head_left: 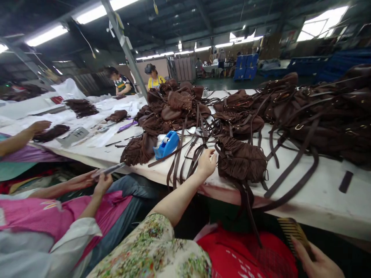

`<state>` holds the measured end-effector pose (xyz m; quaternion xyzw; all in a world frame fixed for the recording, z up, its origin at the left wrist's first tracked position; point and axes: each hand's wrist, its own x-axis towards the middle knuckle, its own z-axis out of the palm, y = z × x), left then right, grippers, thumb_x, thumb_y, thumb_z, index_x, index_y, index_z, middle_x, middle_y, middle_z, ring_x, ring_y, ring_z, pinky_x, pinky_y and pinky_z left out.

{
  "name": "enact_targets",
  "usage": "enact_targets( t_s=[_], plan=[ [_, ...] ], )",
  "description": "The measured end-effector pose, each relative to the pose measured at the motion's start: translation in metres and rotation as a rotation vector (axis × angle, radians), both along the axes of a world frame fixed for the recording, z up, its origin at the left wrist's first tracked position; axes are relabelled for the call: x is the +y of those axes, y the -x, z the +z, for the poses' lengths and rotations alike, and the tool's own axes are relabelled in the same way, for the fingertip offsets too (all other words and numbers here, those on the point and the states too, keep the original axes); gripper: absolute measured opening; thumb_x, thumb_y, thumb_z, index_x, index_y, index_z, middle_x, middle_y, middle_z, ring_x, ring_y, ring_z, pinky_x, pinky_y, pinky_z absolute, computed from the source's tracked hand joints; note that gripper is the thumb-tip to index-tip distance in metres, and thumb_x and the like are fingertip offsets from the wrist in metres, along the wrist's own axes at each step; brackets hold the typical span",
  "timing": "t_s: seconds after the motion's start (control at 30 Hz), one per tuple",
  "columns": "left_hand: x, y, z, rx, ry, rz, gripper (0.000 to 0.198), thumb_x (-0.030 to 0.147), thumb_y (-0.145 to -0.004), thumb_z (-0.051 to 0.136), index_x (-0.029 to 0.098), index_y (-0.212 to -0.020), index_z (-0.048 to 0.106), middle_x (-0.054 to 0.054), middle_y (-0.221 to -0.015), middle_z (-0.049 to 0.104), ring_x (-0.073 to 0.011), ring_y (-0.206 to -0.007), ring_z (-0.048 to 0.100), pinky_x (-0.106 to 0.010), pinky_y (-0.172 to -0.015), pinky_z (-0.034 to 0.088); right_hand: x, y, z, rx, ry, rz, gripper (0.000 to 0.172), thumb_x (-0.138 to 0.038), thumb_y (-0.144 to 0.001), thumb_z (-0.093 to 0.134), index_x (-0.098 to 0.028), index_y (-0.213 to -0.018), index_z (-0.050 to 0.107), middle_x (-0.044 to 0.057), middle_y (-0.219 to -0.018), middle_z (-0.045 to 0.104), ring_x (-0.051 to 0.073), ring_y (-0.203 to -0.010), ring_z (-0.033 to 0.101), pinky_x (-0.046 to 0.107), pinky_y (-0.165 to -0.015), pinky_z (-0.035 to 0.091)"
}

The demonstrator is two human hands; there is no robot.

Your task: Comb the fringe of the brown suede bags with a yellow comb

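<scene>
Over the table's front edge reaches my left hand (206, 164), its fingers loosely curled and slightly apart at the left side of a dark brown fringed bag (242, 160). I see nothing held in that hand. At the lower right my right hand (317, 259) grips a yellowish-brown wide-toothed comb (297, 233), its teeth pointing left. The bag lies near the table edge, with straps hanging down toward my red apron (246, 255). Loose brown straps (176, 168) lie to the left of my left hand.
A blue tape dispenser (167, 144) stands left of the straps, by another fringed bag (140, 150). Piled brown bags (327, 116) cover the right and back of the white table (324, 197). On my left, a co-worker's hands (101, 183) hold a thin strip-like object.
</scene>
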<state>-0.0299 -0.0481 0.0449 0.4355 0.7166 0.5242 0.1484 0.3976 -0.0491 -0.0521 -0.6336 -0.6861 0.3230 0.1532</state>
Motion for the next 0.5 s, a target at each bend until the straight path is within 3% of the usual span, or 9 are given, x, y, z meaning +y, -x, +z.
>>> enact_targets(
  t_s=[0.1,0.2,0.3,0.4,0.5],
  plan=[
    [0.005,-0.023,0.01,0.363,-0.099,-0.196,0.023,0.023,-0.089,0.05,0.017,-0.107,0.063,-0.009,-0.11,0.066,-0.0186,-0.108,0.06,-0.035,-0.1,0.046,0.028,0.036,0.036,-0.059,-0.246,0.066,0.06,-0.073,-0.073,0.051,-0.022,-0.093,0.076,0.008,-0.075,0.074,0.03,-0.072,0.07,0.034,-0.057,0.05],
    [0.018,-0.045,0.017,0.467,-0.04,-0.368,0.034,0.027,-0.093,0.042,0.02,-0.123,0.057,-0.007,-0.128,0.061,-0.0172,-0.124,0.052,-0.038,-0.112,0.034,0.062,0.086,0.073,-0.126,-0.499,0.216,0.056,-0.071,-0.081,0.045,-0.022,-0.084,0.071,0.007,-0.068,0.069,0.026,-0.065,0.065,0.031,-0.054,0.043],
    [0.039,-0.041,0.025,0.376,0.129,-0.473,0.044,0.033,-0.099,0.025,0.023,-0.133,0.05,-0.003,-0.143,0.051,-0.0152,-0.136,0.041,-0.045,-0.119,0.018,0.094,0.141,0.099,-0.236,-0.677,0.414,0.052,-0.067,-0.087,0.041,-0.023,-0.066,0.058,0.006,-0.066,0.064,0.021,-0.061,0.06,0.029,-0.053,0.034],
    [0.058,-0.016,0.03,0.237,0.266,-0.507,0.053,0.037,-0.1,0.013,0.023,-0.135,0.05,-0.002,-0.138,0.056,-0.0158,-0.136,0.04,-0.045,-0.119,0.014,0.122,0.189,0.112,-0.411,-0.721,0.494,0.047,-0.061,-0.091,0.04,-0.021,-0.074,0.058,0.007,-0.074,0.065,0.021,-0.064,0.059,0.029,-0.053,0.029],
    [0.067,0.008,0.024,0.126,0.327,-0.519,0.058,0.042,-0.099,0.012,0.018,-0.141,0.044,-0.004,-0.131,0.062,-0.0173,-0.136,0.041,-0.041,-0.119,0.015,0.138,0.221,0.113,-0.507,-0.649,0.536,0.044,-0.056,-0.094,0.038,-0.02,-0.081,0.06,0.01,-0.085,0.068,0.022,-0.069,0.061,0.029,-0.055,0.029]
  ],
)
